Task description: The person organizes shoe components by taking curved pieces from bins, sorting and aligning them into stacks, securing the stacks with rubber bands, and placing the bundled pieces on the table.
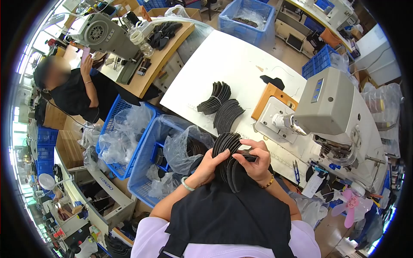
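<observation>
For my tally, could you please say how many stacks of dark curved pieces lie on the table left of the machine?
2: the banded stack and, just nearer the camera, the other stack. The held pieces may hide more.

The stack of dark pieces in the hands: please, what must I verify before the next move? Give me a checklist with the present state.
1. Left hand grips the held stack: ok.
2. Right hand also has a grip on pieces: ok.
3. Held pieces squared into one even block: not ok, they are fanned.
4. Pale band around the farther stack on the white table: ok.
5. Blue-handled snips clear of both hands: ok.
6. Number of held pieces: cannot tell, they overlap.
</observation>
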### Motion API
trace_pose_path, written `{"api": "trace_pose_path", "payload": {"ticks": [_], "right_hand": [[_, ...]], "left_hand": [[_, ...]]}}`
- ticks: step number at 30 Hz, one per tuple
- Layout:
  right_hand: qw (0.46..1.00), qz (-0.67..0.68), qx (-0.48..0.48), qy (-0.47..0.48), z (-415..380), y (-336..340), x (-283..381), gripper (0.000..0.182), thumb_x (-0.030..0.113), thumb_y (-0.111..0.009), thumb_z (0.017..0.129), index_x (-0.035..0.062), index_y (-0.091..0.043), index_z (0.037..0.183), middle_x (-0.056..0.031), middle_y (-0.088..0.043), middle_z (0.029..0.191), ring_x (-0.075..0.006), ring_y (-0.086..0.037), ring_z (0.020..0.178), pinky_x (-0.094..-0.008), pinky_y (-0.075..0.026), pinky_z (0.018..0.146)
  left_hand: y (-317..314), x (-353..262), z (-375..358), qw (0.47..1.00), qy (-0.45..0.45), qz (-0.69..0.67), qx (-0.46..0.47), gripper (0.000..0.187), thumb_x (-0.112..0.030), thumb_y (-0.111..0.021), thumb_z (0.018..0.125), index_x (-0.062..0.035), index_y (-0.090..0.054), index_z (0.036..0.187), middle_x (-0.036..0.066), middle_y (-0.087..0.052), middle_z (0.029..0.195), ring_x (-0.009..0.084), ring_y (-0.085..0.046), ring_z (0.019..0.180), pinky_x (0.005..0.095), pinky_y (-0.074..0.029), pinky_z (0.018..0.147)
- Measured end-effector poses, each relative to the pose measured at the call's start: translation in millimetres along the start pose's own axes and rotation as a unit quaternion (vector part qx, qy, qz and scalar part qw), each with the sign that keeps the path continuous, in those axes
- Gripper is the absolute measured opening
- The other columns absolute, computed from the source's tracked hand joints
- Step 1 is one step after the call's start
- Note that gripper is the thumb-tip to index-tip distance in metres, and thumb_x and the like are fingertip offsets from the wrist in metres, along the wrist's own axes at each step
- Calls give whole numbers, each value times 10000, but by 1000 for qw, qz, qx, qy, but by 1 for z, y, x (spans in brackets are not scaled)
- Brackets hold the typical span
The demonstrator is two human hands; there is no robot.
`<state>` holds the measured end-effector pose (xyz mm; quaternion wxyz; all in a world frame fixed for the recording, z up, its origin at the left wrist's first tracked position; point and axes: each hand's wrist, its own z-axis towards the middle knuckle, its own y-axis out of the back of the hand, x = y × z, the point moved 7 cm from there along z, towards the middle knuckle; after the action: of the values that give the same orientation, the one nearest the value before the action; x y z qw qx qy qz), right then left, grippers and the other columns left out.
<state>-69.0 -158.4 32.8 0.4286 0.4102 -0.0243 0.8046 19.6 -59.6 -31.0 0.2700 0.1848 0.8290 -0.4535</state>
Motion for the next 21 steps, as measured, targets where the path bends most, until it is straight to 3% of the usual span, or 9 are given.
{"api": "trace_pose_path", "payload": {"ticks": [3,5,6,8,11,14,17,21], "right_hand": [[1000,-17,-9,10,4,2,2,507,89,-799,684,67,-395,990,-202,-551,1110,-211,-548,820,-281,-451,694],[996,-56,-64,11,11,6,7,487,133,-805,685,70,-433,994,-106,-575,934,-180,-547,676,-266,-450,567],[996,-56,-65,11,12,7,10,487,133,-805,685,70,-433,994,-106,-575,934,-180,-547,676,-266,-450,567],[990,-19,-39,-132,13,6,-2,466,155,-800,692,41,-487,1018,-76,-518,870,-178,-533,711,-277,-452,590],[984,-51,25,-169,21,6,4,472,192,-787,706,17,-517,1052,-84,-485,911,-171,-491,768,-268,-430,675],[990,-69,24,-118,17,7,4,447,191,-788,699,25,-556,1043,-80,-484,908,-172,-492,779,-266,-430,696],[991,-60,15,-121,12,11,2,401,179,-787,700,61,-564,1012,-90,-500,971,-171,-508,758,-248,-440,635],[993,-15,0,-113,21,15,4,368,161,-779,702,62,-553,975,-103,-555,1011,-185,-532,805,-259,-440,672]], "left_hand": [[-3,2,2,1000,7,-14,3,297,-211,-578,901,1,-556,1108,61,-623,1037,97,-594,901,242,-484,782],[-3,-1,0,999,5,-28,-22,280,-211,-572,905,-1,-557,1089,56,-622,1022,98,-593,894,245,-485,782],[-2,0,-1,999,5,-27,-22,280,-211,-572,905,-1,-557,1089,56,-622,1022,98,-593,894,245,-485,782],[-1,0,-2,999,-6,-19,-25,282,-216,-564,911,2,-549,1088,56,-617,1023,101,-590,898,246,-484,787],[0,2,-4,999,-16,-14,-28,300,-218,-559,913,9,-537,1109,63,-610,1041,104,-587,914,248,-484,794],[-1,2,-5,1000,-20,-1,-20,322,-236,-537,926,10,-527,1134,66,-603,1065,106,-586,931,253,-485,804],[3,8,-7,1000,7,-11,-20,353,-272,-505,942,8,-519,1157,68,-597,1083,107,-583,950,258,-485,819],[4,12,-8,1000,12,12,-6,389,-312,-474,953,7,-511,1173,71,-593,1094,108,-580,958,254,-483,829]]}}
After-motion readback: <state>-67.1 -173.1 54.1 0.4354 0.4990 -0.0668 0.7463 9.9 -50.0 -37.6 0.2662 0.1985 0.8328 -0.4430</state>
